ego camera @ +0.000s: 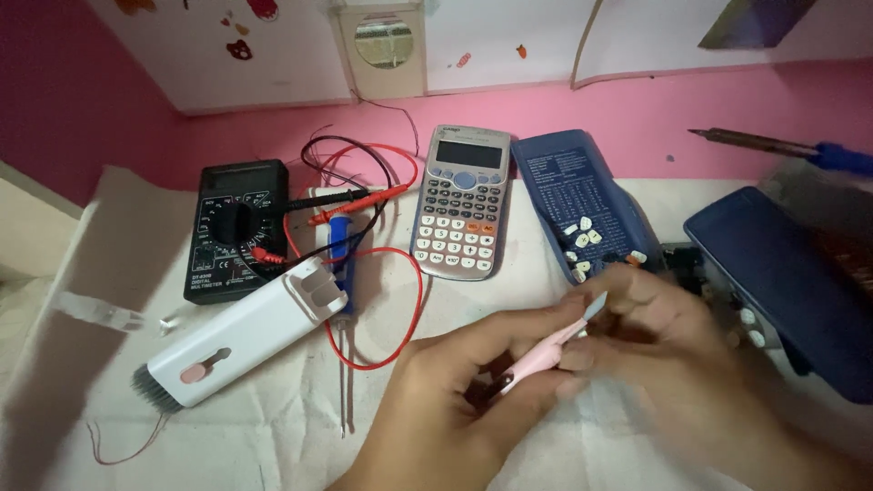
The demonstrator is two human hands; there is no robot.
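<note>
Both hands meet low over the desk (273, 436): the left hand (455, 409) is closed around the lower end of a slim pink tool (536, 355), and the right hand (673, 355), blurred, pinches it near its pale tip with curled fingers. The tool's long axis slants up and rightward, tip toward the open blue calculator cover (582, 205) holding loose white keys. Beyond the tool sits a grey calculator (462, 202); further left, a white cleaning kit with brush (236, 341), a black multimeter (235, 227) and its red and black leads. Another dark blue case (782, 282) crowds the right hand.
</note>
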